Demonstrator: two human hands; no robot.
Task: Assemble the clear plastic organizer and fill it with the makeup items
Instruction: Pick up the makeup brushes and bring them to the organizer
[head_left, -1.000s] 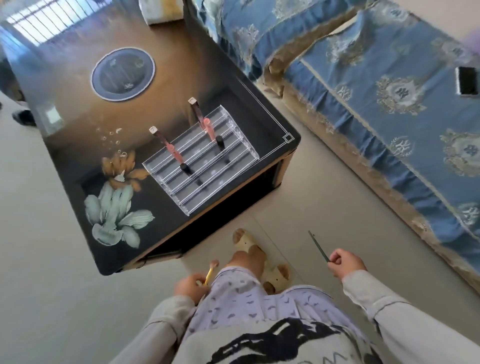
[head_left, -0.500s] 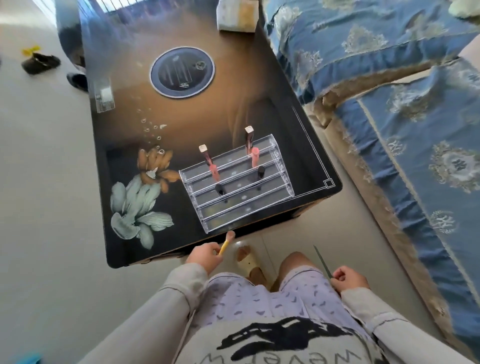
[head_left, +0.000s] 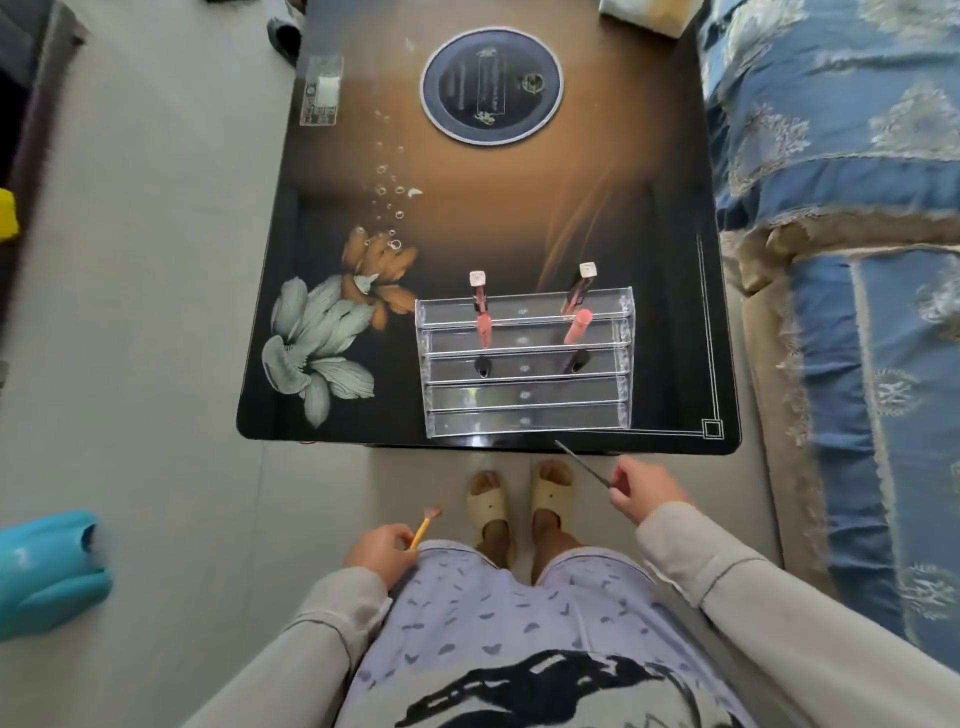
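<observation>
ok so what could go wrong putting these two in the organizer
The clear organizer sits at the table's near edge, so a push from the right hand's thin dark stick could slide it off. Reaching in may also knock the upright lip gloss tubes. The left hand's small brush could slip sideways in a wide slot.

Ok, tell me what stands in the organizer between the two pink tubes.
Nothing: in the head view, the row between the left pink tube and the right pink tube of the organizer is bare clear plastic.

head view, steeply downward, above table (head_left: 332, 426)
</observation>
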